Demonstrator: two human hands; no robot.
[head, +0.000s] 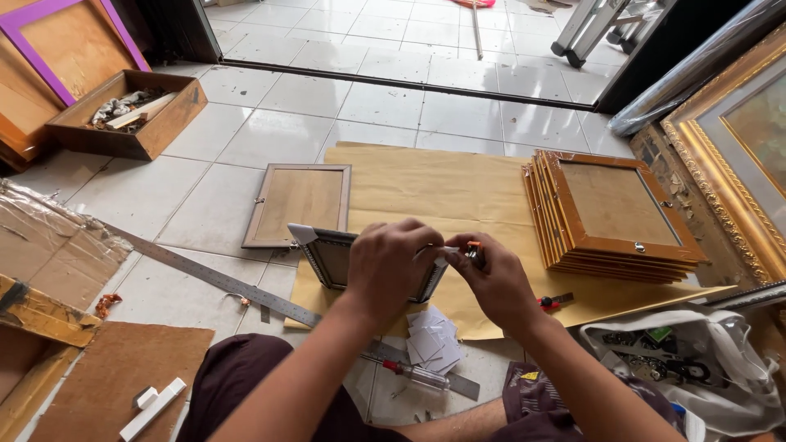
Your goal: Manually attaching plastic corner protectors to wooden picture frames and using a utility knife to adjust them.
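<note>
A person seated on a tiled floor (246, 123) works on a small silver-edged picture frame (327, 258), seen face-down from the head camera, resting at the near left edge of a sheet of brown paper (426, 184). The left hand (385, 266) is closed over the frame's near right corner, pinning it to the paper, while the right hand (495, 282) is closed around a small tool with an orange-red end (473, 250), its tip brought just beside the left fingers; the exact contact point is hidden behind the hands. Judged from this pose, the work goes best if the left hand keeps the frame flat and steady, the fingertips stay out of the tool's path, and the tool meets the frame's back squarely, not at a slant. A second frame (299, 203) lies face-down just beyond, and a stack of orange-brown frames (610, 213) sits to the right on the same paper. Small white cards (434, 336) and a screwdriver (413, 372) lie near the knees, a long steel ruler (213, 278) runs off to the left, and a wooden tray of oddments (127, 115) stands far left. A white plastic bag of hardware (679, 360) rests at the near right.
</note>
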